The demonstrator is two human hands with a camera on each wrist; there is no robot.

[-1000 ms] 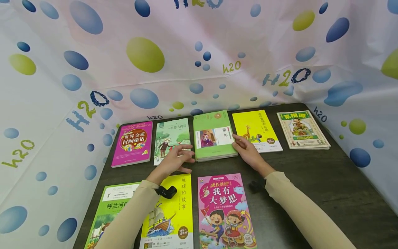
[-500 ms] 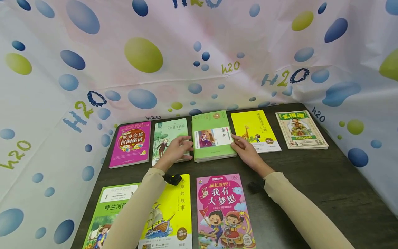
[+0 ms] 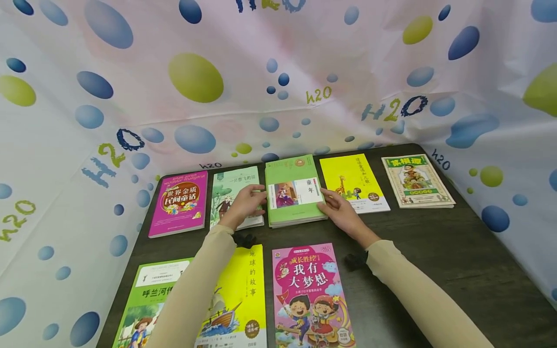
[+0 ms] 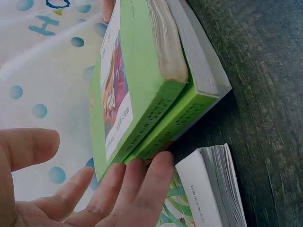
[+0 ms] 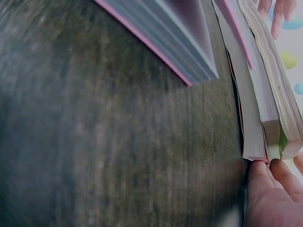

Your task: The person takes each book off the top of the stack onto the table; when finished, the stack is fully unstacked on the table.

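Note:
A stack of green books (image 3: 296, 211) lies on the dark table, its top cover carrying a white band with a picture. My left hand (image 3: 245, 207) is at the stack's left side; in the left wrist view its straight fingers (image 4: 149, 189) touch the spines, with the thumb held apart. On the other side, my right hand (image 3: 345, 215) has its fingers against the right edge. The right wrist view shows those fingertips (image 5: 259, 170) touching the ends of several stacked books (image 5: 265, 99). Partly beneath my left hand lies a pale green book (image 3: 232, 181).
A magenta book (image 3: 180, 205) lies far left. Right of the stack are a yellow book (image 3: 352, 181) and a cream book (image 3: 417, 183). Nearer are a green book (image 3: 143, 309), a yellow ship book (image 3: 243, 295) and a pink book (image 3: 311, 290). A dotted curtain (image 3: 278, 43) surrounds the table.
My left hand has moved forward and in against the stack's left side, uncovering more of the yellow ship book. My right hand stays at the right edge. The view has shifted slightly.

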